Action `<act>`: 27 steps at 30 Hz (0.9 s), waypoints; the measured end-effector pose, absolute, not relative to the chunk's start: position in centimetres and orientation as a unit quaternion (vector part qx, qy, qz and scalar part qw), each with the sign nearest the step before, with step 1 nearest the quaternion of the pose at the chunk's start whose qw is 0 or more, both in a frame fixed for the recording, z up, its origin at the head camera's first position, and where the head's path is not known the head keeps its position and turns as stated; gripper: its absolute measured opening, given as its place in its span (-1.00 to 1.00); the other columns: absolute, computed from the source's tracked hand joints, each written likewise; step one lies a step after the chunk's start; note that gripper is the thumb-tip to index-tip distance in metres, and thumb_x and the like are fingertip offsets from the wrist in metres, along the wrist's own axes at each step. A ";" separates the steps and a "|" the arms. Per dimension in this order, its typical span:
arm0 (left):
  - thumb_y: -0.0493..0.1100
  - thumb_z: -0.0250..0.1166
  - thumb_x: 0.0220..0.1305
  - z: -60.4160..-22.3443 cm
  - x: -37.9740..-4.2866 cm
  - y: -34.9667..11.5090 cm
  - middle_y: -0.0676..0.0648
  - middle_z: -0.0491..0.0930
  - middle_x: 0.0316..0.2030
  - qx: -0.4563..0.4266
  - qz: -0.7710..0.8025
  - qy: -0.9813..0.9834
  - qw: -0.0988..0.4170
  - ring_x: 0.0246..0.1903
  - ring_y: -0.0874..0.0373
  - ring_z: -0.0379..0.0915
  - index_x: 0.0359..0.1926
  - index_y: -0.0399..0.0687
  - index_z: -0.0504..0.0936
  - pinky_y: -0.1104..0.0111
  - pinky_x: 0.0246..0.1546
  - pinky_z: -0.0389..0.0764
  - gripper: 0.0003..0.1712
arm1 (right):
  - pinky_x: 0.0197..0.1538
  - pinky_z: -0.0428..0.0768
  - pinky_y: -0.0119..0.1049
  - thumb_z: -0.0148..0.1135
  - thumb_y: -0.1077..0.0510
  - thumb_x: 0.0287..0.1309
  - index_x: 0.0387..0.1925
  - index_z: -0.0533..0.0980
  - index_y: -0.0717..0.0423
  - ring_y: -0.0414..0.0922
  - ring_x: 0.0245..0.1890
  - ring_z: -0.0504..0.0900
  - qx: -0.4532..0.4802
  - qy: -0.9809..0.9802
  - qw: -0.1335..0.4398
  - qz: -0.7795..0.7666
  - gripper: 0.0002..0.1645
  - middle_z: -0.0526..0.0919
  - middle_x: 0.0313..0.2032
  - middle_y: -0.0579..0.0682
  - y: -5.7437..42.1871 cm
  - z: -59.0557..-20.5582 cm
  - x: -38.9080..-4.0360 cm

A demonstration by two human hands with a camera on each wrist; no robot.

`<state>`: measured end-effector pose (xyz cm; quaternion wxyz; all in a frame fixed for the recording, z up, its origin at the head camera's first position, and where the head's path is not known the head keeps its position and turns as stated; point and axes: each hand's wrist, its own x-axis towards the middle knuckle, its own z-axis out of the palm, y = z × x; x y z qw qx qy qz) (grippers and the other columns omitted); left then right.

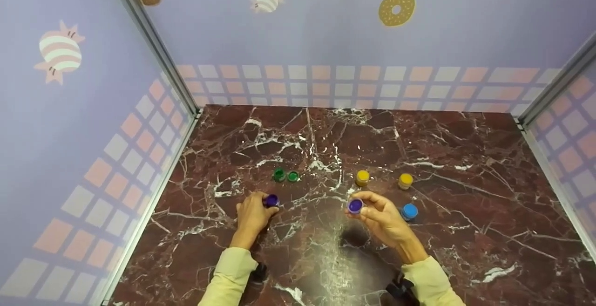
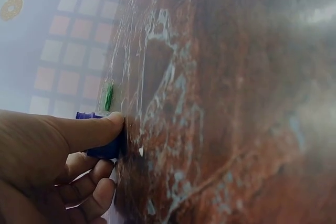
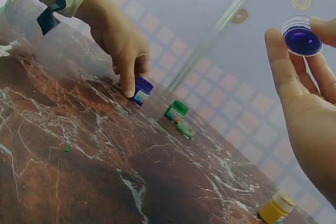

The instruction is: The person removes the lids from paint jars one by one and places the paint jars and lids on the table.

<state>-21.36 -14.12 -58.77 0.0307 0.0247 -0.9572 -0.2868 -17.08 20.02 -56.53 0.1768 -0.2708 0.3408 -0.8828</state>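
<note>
On the tabletop, my left hand [image 1: 253, 214] grips a small open jar of purple paint [image 1: 272, 200] between thumb and fingers. The left wrist view shows the jar's dark blue side [image 2: 105, 148] against the table, partly covered by the thumb. Raised above the table, my right hand [image 1: 384, 217] pinches a clear round lid [image 1: 355, 206], its purple-coated inside turned toward the head camera. Beyond the left hand stands an open green paint jar [image 1: 279, 175], with its green-stained lid [image 1: 293, 176] lying beside it.
Two yellow paint jars [image 1: 362, 178] [image 1: 405, 181] stand behind the right hand, and a blue paint jar [image 1: 409, 211] is to its right. The marbled table [image 1: 316, 245] meets patterned walls [image 1: 326, 40] at the back and both sides.
</note>
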 end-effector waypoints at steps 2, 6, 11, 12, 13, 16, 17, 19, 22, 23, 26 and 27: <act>-0.06 0.60 0.11 -58.7 -21.4 -14.1 -0.22 0.70 -0.06 0.023 -0.285 -0.958 0.027 -0.01 -0.21 0.60 -0.04 -0.20 0.69 -0.05 -0.01 0.34 -0.54 | 0.26 0.54 -0.12 -0.04 0.54 0.38 0.22 0.48 0.38 0.11 0.09 0.66 -0.272 0.338 0.175 -0.884 -0.56 0.59 0.06 0.18 20.0 -56.5 -17.1; -0.05 0.60 0.11 -58.5 -21.4 -14.1 -0.20 0.69 -0.05 0.026 -0.283 -0.959 0.018 0.01 -0.20 0.59 -0.04 -0.19 0.68 -0.05 0.00 0.34 -0.54 | 0.26 0.53 -0.13 -0.08 0.57 0.37 0.21 0.49 0.36 0.11 0.10 0.65 -0.270 0.337 0.174 -0.885 -0.54 0.58 0.08 0.18 19.9 -56.4 -17.2; -0.06 0.60 0.12 -58.4 -21.4 -14.1 -0.21 0.69 -0.02 0.034 -0.284 -0.958 0.010 0.02 -0.22 0.58 -0.01 -0.19 0.69 -0.04 0.00 0.34 -0.52 | 0.29 0.51 -0.12 -0.06 0.57 0.36 0.20 0.50 0.33 0.08 0.10 0.64 -0.265 0.339 0.173 -0.886 -0.54 0.57 0.10 0.18 19.6 -56.2 -17.3; -0.06 0.59 0.12 -58.4 -21.4 -14.1 -0.22 0.69 -0.01 0.036 -0.284 -0.958 0.008 0.02 -0.22 0.58 0.00 -0.19 0.69 -0.04 0.00 0.34 -0.52 | 0.30 0.50 -0.10 -0.06 0.57 0.36 0.20 0.50 0.33 0.06 0.11 0.63 -0.267 0.339 0.172 -0.885 -0.54 0.56 0.11 0.18 19.5 -56.2 -17.3; -0.06 0.59 0.12 -58.4 -21.3 -14.2 -0.22 0.69 -0.01 0.039 -0.284 -0.958 0.007 0.03 -0.23 0.58 0.00 -0.20 0.69 -0.04 0.01 0.34 -0.51 | 0.30 0.50 -0.10 -0.06 0.57 0.36 0.20 0.50 0.33 0.05 0.11 0.62 -0.267 0.339 0.172 -0.886 -0.54 0.56 0.12 0.18 19.4 -56.2 -17.3; -0.06 0.59 0.13 -58.3 -21.3 -14.3 -0.23 0.69 -0.01 0.041 -0.281 -0.959 0.004 0.02 -0.23 0.59 0.01 -0.20 0.69 -0.04 -0.01 0.35 -0.52 | 0.31 0.49 -0.09 -0.05 0.57 0.35 0.22 0.50 0.33 0.03 0.12 0.62 -0.269 0.334 0.174 -0.887 -0.53 0.56 0.14 0.18 19.2 -56.1 -17.4; -0.06 0.59 0.13 -58.3 -21.4 -14.3 -0.23 0.69 -0.01 0.042 -0.281 -0.959 0.002 0.02 -0.22 0.58 0.01 -0.20 0.69 -0.04 -0.01 0.35 -0.52 | 0.30 0.50 -0.09 -0.06 0.57 0.35 0.23 0.49 0.34 0.04 0.12 0.62 -0.272 0.331 0.176 -0.886 -0.52 0.56 0.14 0.18 19.1 -56.0 -17.5; -0.05 0.58 0.14 -58.3 -21.4 -14.3 -0.23 0.69 -0.01 0.043 -0.282 -0.959 -0.001 0.01 -0.23 0.58 0.02 -0.20 0.69 -0.03 -0.01 0.35 -0.51 | 0.30 0.49 -0.09 -0.06 0.58 0.35 0.25 0.48 0.35 0.07 0.13 0.63 -0.276 0.327 0.177 -0.886 -0.50 0.57 0.14 0.19 19.1 -56.0 -17.6; -0.05 0.59 0.13 -58.3 -21.4 -14.2 -0.22 0.70 -0.03 0.041 -0.282 -0.958 0.000 -0.02 -0.21 0.59 0.00 -0.19 0.69 -0.02 -0.03 0.35 -0.52 | 0.31 0.49 -0.11 -0.09 0.58 0.36 0.27 0.47 0.37 0.11 0.13 0.65 -0.281 0.325 0.186 -0.884 -0.48 0.58 0.14 0.21 19.0 -55.8 -17.7; -0.04 0.59 0.13 -58.3 -21.5 -14.2 -0.21 0.70 -0.04 0.040 -0.282 -0.959 0.001 -0.03 -0.21 0.59 0.00 -0.19 0.70 -0.01 -0.04 0.35 -0.52 | 0.31 0.49 -0.12 -0.09 0.58 0.36 0.27 0.47 0.37 0.11 0.14 0.65 -0.282 0.326 0.187 -0.883 -0.48 0.57 0.14 0.21 19.0 -55.7 -17.7; -0.05 0.60 0.10 -58.3 -21.5 -14.1 -0.20 0.70 -0.05 0.038 -0.285 -0.958 0.005 -0.04 -0.20 0.60 -0.03 -0.19 0.70 -0.01 -0.05 0.35 -0.53 | 0.30 0.50 -0.17 -0.07 0.57 0.37 0.27 0.48 0.36 0.08 0.12 0.66 -0.279 0.334 0.193 -0.880 -0.50 0.58 0.13 0.20 19.0 -55.3 -17.9; -0.05 0.61 0.10 -58.3 -21.5 -14.1 -0.20 0.71 -0.05 0.037 -0.286 -0.958 0.006 -0.04 -0.20 0.60 -0.03 -0.19 0.71 -0.01 -0.05 0.35 -0.53 | 0.29 0.51 -0.17 -0.06 0.57 0.37 0.27 0.48 0.36 0.07 0.12 0.66 -0.277 0.337 0.194 -0.879 -0.50 0.58 0.13 0.20 19.0 -55.2 -17.9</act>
